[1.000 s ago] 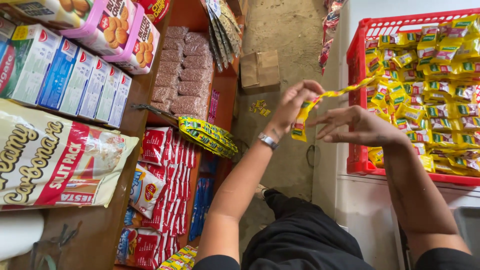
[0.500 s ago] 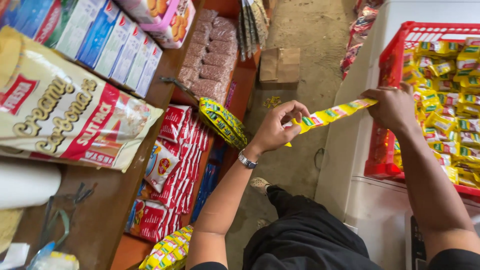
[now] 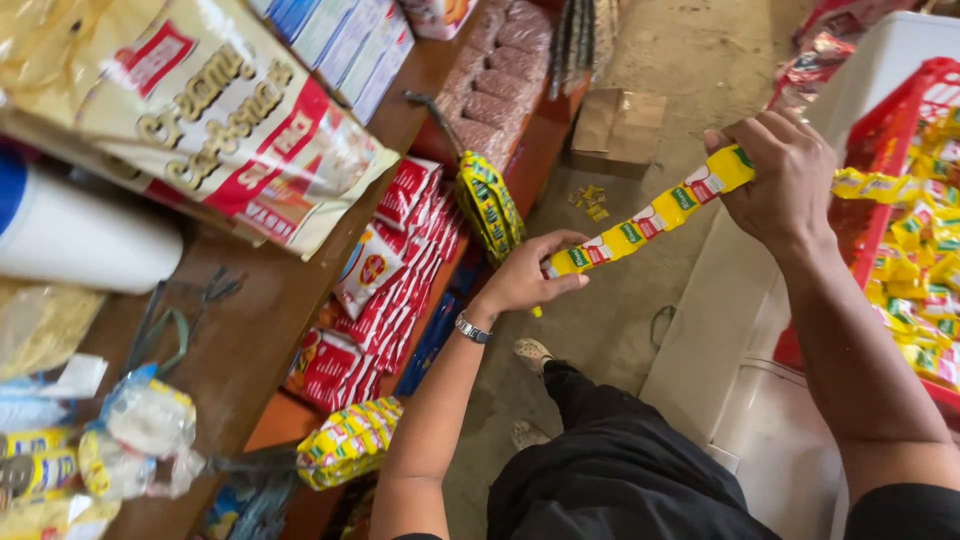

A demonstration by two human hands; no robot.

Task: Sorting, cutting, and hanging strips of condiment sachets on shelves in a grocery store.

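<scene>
I see L hand [image 3: 525, 280] & R hand [image 3: 785, 175] each pinching an end of yellow sachet strip [image 3: 645, 220], stretched between shelf edge [image 3: 420, 330] & red basket [image 3: 880, 150].

The red basket [image 3: 890, 130] runs off the edge at three o'clock. The right hand [image 3: 785, 170] hides the yellow sachet strip's [image 3: 650, 215] upper end; the white roll [image 3: 80, 235] is cropped at nine o'clock.

Left of the hands: wooden shelf [image 3: 270, 330] with red sachet packs [image 3: 385, 290], big cream-and-red bag [image 3: 200, 120], white roll [image 3: 80, 235]. Beyond them: cardboard box [image 3: 620, 122].
</scene>
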